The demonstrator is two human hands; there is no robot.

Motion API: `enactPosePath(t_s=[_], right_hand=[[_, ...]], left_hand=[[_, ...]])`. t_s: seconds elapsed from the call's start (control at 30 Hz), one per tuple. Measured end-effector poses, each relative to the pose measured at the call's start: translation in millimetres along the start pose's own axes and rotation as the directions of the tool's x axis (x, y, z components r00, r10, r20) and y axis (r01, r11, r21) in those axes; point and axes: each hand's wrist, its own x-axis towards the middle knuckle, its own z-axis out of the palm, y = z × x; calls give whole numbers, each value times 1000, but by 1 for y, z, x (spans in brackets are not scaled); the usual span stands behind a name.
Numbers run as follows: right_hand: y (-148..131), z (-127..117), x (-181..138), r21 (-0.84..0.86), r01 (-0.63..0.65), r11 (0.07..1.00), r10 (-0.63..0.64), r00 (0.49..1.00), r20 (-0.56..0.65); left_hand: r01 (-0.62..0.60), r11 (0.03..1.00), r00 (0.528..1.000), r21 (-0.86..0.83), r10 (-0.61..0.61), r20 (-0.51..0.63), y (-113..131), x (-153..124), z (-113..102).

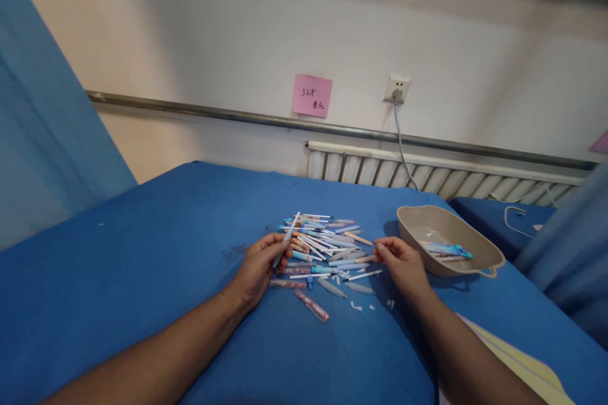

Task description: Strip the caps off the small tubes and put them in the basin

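Partly hidden: right hand (403, 264) fingertips together, contents unclear
Left hand (259, 267): clamped on slim pale-blue plastic pen (286, 240)

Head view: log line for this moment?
left hand: holds pen | right hand: at pen pile edge | tray: few pens inside

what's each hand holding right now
Left hand: closed on a pen.
Right hand: fingertips pinched together at the edge of the pen pile; whether they hold anything cannot be told.
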Motion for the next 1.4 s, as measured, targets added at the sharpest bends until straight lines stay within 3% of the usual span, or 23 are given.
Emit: enactPosePath(t_s=[0.13, 0.37, 0.63, 1.07, 1.4], right_hand=[[3, -8, 9, 49, -32, 998, 35, 997, -62], [11, -1, 7, 32, -16, 999, 16, 1000, 13], [18, 10, -2, -119, 41, 992, -17, 980, 200], [16, 10, -5, -189, 68, 980, -25, 976, 218], [-9, -3, -15, -430, 215, 877, -102, 957, 270]], left_hand=[[4, 1000, 1000, 6, -4, 1, 1, 1, 0], [-4, 1000, 999, 23, 3, 44, 0, 3, -2], [-2, 1000, 999, 21, 1, 54, -3, 3, -4], [-3, 1000, 999, 19, 3, 33, -6, 5, -6], [-14, 1000, 999, 7, 13, 40, -8, 6, -7]])
